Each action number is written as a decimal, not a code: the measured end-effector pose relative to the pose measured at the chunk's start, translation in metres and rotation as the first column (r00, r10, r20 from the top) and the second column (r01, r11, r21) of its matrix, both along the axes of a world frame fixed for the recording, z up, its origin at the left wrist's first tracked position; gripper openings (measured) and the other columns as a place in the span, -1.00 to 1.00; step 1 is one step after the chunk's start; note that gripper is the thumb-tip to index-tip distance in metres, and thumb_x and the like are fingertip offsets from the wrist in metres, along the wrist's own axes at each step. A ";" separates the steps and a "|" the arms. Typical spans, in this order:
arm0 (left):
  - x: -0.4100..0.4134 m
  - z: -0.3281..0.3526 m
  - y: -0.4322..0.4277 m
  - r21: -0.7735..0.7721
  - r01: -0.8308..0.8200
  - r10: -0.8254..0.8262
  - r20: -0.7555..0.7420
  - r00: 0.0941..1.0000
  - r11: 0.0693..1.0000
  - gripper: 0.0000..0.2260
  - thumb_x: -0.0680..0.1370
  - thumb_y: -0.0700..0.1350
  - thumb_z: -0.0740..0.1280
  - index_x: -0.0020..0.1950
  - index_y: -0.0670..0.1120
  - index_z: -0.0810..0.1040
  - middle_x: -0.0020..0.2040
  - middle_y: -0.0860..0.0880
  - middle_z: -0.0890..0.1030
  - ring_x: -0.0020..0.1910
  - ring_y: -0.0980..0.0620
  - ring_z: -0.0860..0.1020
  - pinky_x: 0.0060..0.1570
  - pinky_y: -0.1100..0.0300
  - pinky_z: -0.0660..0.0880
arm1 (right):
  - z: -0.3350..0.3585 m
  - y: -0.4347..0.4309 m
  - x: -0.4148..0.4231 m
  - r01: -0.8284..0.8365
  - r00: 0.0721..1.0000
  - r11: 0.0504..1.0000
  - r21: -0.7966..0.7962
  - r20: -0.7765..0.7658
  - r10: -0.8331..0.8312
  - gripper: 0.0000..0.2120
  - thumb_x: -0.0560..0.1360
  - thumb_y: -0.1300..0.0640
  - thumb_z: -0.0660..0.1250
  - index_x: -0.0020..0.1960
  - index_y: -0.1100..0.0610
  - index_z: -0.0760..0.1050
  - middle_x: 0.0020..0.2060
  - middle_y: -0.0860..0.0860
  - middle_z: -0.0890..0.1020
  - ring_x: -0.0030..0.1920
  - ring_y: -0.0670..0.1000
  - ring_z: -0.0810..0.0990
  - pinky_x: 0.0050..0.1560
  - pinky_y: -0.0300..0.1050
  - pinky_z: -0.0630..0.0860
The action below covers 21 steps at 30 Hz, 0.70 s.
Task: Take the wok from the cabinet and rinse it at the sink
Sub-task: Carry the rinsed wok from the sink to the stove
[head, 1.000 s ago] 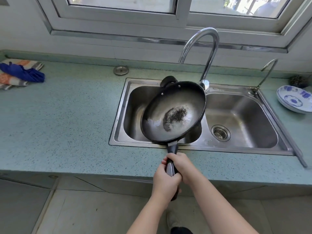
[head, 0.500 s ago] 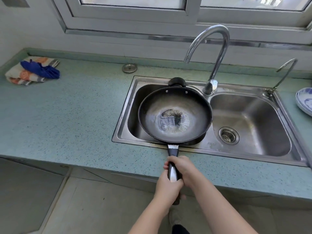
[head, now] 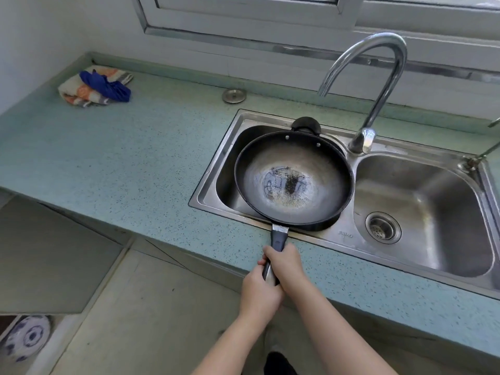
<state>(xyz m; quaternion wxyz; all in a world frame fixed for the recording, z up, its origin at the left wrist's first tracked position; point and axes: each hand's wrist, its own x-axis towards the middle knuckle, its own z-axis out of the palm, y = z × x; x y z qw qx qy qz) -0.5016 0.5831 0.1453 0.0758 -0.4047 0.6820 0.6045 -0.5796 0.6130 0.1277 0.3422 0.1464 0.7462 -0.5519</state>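
I see a speckled teal counter running from nine o'clock across to three o'clock, with a stainless double sink let into it right of centre. The wok sits level over the left basin, just right of the frame's centre, mouth up. Its small helper grip points to twelve o'clock and its long handle to six o'clock, crossing the sink's front rim. I cannot tell whether the wok's underside touches that rim. Its bottom has a pale, shiny patch with dark specks.

Both hands are wrapped round the handle. The right hand grips nearer the wok, and the left hand grips just behind it at the handle's end, the two touching.

The right basin, at three o'clock of the wok, has a round drain strainer. A tall curved faucet rises from the sink's back rim at one o'clock. A thin second tap stands at the frame's right edge.

At ten o'clock a folded patterned cloth lies in the counter's back corner with a blue cloth on it. A round metal disc lies by the back edge at twelve o'clock. Above runs a pale window frame, and a white wall closes the left side. At seven o'clock, low beneath the counter, I see a blue-and-white plate.
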 end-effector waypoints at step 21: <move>0.016 0.012 0.007 0.025 -0.264 0.265 -0.129 0.956 0.964 -0.63 0.36 -0.21 0.39 0.14 0.05 0.50 -0.09 0.09 0.63 -0.27 0.03 0.55 -0.31 0.18 0.50 | 0.022 -0.008 0.009 -0.312 0.933 0.943 0.114 -0.148 0.327 -0.90 0.43 0.24 0.24 -0.23 0.18 0.33 -0.38 0.05 0.52 -0.37 0.04 0.48 -0.33 -0.16 0.38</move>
